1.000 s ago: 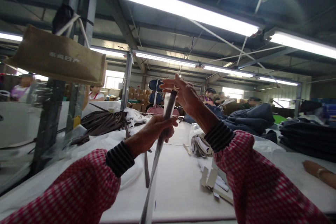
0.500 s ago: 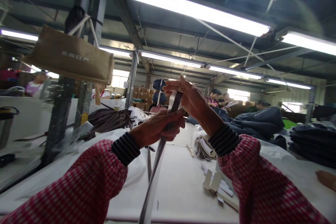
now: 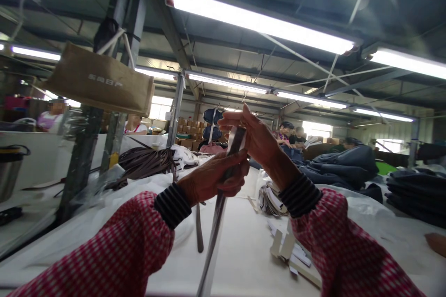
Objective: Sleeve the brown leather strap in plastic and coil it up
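A long dark strap [image 3: 216, 222] with a pale strip along it rises from the bottom edge to chest height over the white table [image 3: 244, 250]. My left hand [image 3: 216, 176] is closed round the strap just below its top. My right hand [image 3: 252, 137] pinches the strap's top end with thumb and fingers, its other fingers held out. Both arms wear red checked sleeves with dark striped cuffs. Another dark strap [image 3: 199, 232] lies flat on the table under my left wrist.
A bundle of dark straps [image 3: 146, 162] lies at the back left. Paper strips and card pieces [image 3: 289, 250] sit on the right. Dark folded fabric [image 3: 411, 195] is stacked at far right. A tan bag [image 3: 101, 81] hangs from a post. Other people sit behind.
My left hand has slid up the strap until it sits right below my right hand. The view has shifted slightly.
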A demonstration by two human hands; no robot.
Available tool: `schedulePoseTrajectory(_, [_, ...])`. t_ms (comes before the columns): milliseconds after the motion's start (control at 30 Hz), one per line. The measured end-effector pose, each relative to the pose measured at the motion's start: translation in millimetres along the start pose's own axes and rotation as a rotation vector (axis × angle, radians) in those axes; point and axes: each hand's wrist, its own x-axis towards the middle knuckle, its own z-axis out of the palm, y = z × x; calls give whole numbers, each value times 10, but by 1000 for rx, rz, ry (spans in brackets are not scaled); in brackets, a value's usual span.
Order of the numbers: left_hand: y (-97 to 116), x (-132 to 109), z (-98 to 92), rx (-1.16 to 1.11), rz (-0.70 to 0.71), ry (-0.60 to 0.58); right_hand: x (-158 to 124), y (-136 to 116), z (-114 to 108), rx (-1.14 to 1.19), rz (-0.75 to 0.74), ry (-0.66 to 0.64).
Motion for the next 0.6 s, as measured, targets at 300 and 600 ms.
schedulePoseTrajectory(300, [120, 65, -20, 108, 64, 183, -13, 9, 29, -16, -9, 13])
schedulePoseTrajectory(600, [503, 263, 42, 351, 227, 273, 30, -163, 61, -69, -12, -49])
